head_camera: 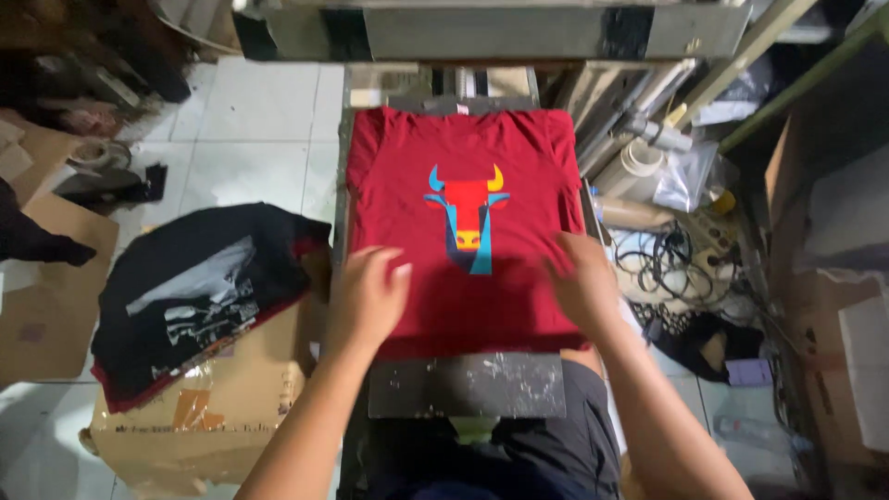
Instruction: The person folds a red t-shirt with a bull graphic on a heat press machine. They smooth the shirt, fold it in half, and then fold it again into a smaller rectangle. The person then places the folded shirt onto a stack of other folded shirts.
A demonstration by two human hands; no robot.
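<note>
The far end of the red T-shirt (463, 222) goes under a grey machine part (519, 32) at the top, so the collar is hard to make out. The near hem hangs a little over the dark, paint-spotted surface (468, 384) that carries it. The cables and small things at the right are in shadow and I cannot tell them clearly.

The T-shirt lies flat and stretched, front side up, in the middle of the view. On its chest is a printed bull head (468, 218) with a red face, blue and yellow horns and a blue lower part.

The left hand (366, 296) lies flat on the lower left part of the T-shirt, the fingers (394, 268) loosely together and holding nothing. The right hand (583, 282) lies on the lower right part, near the edge; its fingers are blurred and point inward, pressed on the cloth, clamped on nothing.

At the left, 1 pile of black garments (199, 296) with grey print rests on a cardboard box (222, 407), well apart from both hands.
</note>
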